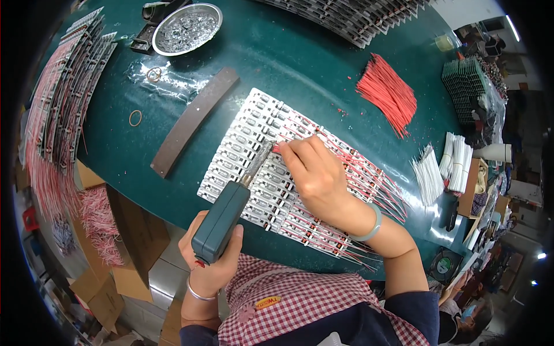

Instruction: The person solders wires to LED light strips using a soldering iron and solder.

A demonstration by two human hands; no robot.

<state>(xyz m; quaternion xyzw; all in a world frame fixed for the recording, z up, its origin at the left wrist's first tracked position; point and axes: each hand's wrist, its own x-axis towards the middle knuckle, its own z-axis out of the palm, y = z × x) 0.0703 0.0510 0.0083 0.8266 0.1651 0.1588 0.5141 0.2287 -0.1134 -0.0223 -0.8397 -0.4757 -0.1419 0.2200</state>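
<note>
My left hand (209, 266) is wrapped round the handle of a dark green soldering gun (222, 218). The gun's tip rests at a white panel of small circuit boards (234, 151) lying on the table. Just right of that tip, my right hand (318, 180) pinches a red wire (276, 148) against the panel, fingers closed and covering most of it. Rows of red and white wires (369, 183) trail off the panel's right side, passing partly under my right wrist. Bare pads show on the panel's left part.
A brown curved strip (195, 122) lies left of the panel. Beyond it stands a metal bowl of silvery bits (188, 30). Loose red wires (388, 95) and white wires (428, 175) lie to the right. Stacked wired panels (66, 92) stand far left, above an open carton (135, 230).
</note>
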